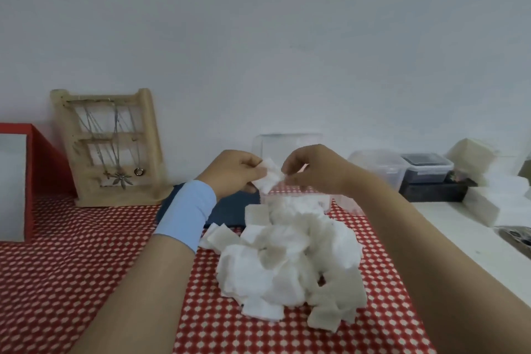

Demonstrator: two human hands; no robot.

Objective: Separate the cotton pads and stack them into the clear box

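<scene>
White cotton pads (290,261) lie in one loose heap, too many and too overlapped to count, on the red dotted tablecloth (86,267), toward its right edge. One clear box (287,142) stands just beyond the heap near the table's far edge, and white pads show through its front wall. Two forearms extend from the near edge and converge above the box. The left wrist bears one blue band (186,215). The left hand (232,174) and right hand (313,169), fingers curled, pinch opposite sides of one held pad (270,178); whether it is a single layer cannot be told. One wooden jewellery stand (112,146) occupies the far left corner.
</scene>
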